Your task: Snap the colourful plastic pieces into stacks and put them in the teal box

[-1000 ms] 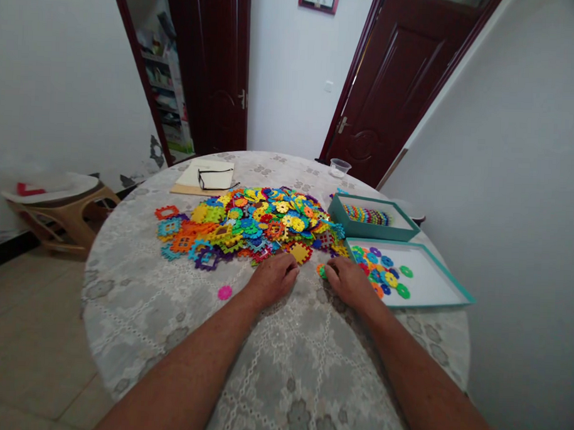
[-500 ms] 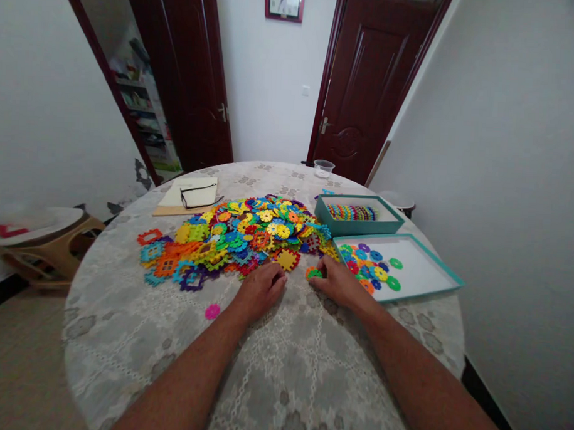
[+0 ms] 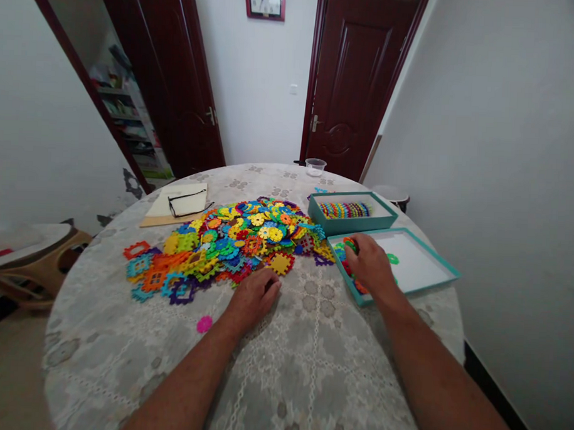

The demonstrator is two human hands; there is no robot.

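Observation:
A heap of coloured plastic interlocking pieces (image 3: 229,241) lies in the middle of the round table (image 3: 291,359). My left hand (image 3: 253,296) rests on the cloth at the heap's near edge, fingers curled. My right hand (image 3: 370,262) hovers over the near end of a shallow teal tray (image 3: 424,264), pinched on a green round piece (image 3: 350,245). Several round pieces lie in the tray under that hand, mostly hidden. Behind it, a deeper teal box (image 3: 346,212) holds a row of stacked round pieces.
A pink round piece (image 3: 204,324) lies alone on the cloth left of my left arm. Glasses (image 3: 186,200) lie on a notebook at the far left. A clear cup (image 3: 315,166) stands at the far edge. A stool (image 3: 29,256) stands left of the table.
My right hand picked up the green piece from the cloth beside the heap and carried it right, over the teal tray. My left hand stayed put. The view tilted upward.

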